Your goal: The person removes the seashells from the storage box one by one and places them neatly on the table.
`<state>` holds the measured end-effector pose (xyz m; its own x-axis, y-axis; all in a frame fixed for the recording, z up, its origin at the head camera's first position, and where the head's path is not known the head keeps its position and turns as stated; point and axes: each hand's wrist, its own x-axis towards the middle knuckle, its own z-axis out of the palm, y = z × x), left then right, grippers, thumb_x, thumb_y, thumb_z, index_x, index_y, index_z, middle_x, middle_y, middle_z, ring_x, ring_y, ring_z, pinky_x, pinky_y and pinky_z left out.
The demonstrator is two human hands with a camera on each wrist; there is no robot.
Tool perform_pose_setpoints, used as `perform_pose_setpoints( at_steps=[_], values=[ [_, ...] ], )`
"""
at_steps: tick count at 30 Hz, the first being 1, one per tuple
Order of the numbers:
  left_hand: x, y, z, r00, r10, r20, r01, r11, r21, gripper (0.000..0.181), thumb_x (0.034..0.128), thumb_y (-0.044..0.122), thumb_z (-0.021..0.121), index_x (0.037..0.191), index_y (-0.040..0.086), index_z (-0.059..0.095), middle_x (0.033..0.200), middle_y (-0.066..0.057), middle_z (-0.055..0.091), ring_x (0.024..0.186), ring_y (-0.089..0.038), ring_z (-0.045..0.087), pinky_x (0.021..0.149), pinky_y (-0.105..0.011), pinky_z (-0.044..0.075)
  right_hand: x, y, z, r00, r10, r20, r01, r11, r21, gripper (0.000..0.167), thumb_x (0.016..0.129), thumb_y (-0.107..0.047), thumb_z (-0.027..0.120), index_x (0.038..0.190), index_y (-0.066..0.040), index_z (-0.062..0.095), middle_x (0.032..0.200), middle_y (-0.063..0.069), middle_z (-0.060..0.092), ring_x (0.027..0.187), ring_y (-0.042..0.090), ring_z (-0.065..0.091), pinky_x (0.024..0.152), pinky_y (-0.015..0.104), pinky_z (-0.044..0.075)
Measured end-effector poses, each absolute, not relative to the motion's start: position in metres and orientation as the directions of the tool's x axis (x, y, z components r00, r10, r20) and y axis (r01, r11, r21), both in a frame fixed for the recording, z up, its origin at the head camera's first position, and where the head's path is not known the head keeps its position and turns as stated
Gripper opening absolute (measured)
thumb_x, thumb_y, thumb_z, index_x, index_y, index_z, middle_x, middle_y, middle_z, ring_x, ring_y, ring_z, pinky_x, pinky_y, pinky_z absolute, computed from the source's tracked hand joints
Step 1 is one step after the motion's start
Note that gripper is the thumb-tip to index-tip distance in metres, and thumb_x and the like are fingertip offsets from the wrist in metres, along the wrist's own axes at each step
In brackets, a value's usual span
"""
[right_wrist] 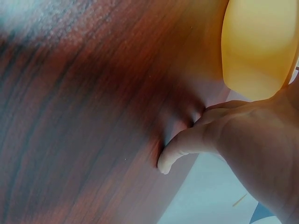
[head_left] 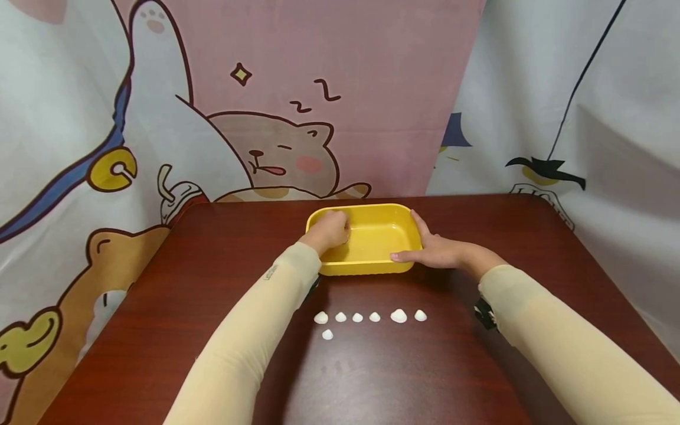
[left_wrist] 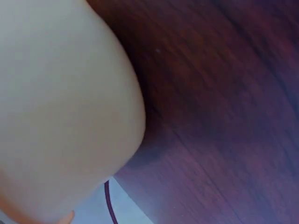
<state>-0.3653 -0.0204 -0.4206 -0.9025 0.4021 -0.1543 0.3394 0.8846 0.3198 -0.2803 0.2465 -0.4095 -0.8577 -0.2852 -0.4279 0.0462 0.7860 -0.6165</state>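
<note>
A shallow yellow plastic basin [head_left: 366, 268] sits toward the back of the table. My left hand [head_left: 333, 229] reaches into its left part with fingers bent downward; the fingertips and anything between them are hidden. At the basin's right end, my right hand [head_left: 441, 251] rests against the near corner. Its thumb lies over the front rim and a finger extends along the right rim. In the right wrist view, other fingers [right_wrist: 180, 144] touch the tabletop beside the basin. Small white shells [head_left: 399, 316] lie in a row nearer me, with a single white shell [head_left: 327, 334] below the row's left end.
The dark reddish wooden table [head_left: 255, 236] spreads around the basin. Behind it hangs a cartoon-printed cloth [head_left: 393, 106], close to the table's back edge. Cream sleeves [head_left: 265, 313] cover both forearms, and the left one passes left of the shells.
</note>
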Motion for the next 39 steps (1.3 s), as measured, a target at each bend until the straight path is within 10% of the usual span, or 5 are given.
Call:
perform_pose_setpoints(
  at_steps=[8, 19, 39],
  values=[
    [-0.362, -0.017, -0.42, -0.945, 0.311, -0.101, 0.283, 0.933, 0.22, 0.014, 0.0943, 0.016, 0.082, 0.097, 0.004, 0.074, 0.101, -0.01, 0.073, 0.089, -0.022, 0.056, 0.087, -0.034, 0.052, -0.28, 0.245, -0.41, -0.858, -0.279, -0.431, 0.048, 0.792, -0.608, 0.137, 0.087, -0.081, 0.065, 0.163, -0.024, -0.034, 0.168, 0.036, 0.021, 0.157, 0.055, 0.023, 0.126, 0.075, 0.021],
    [-0.36, -0.015, -0.424, -0.969, 0.239, -0.068, 0.217, 0.946, 0.243, 0.029, 0.0986, 0.03, 0.079, 0.08, 0.009, 0.069, 0.076, -0.003, 0.059, 0.078, -0.021, 0.055, 0.076, -0.032, 0.048, -0.28, 0.245, -0.411, -0.86, -0.272, -0.432, 0.055, 0.792, -0.608, 0.137, 0.086, -0.082, 0.065, 0.164, -0.026, -0.034, 0.172, 0.036, 0.01, 0.159, 0.059, 0.011, 0.125, 0.078, 0.017],
    [-0.353, -0.013, -0.421, -0.962, 0.272, -0.004, 0.266, 0.946, 0.185, 0.024, 0.0942, 0.025, 0.084, 0.104, 0.003, 0.078, 0.096, -0.008, 0.073, 0.081, -0.021, 0.056, 0.079, -0.033, 0.051, -0.279, 0.245, -0.412, -0.862, -0.269, -0.429, 0.055, 0.792, -0.607, 0.137, 0.087, -0.082, 0.064, 0.164, -0.024, -0.032, 0.173, 0.037, 0.004, 0.16, 0.06, 0.005, 0.125, 0.078, 0.013]
  ],
)
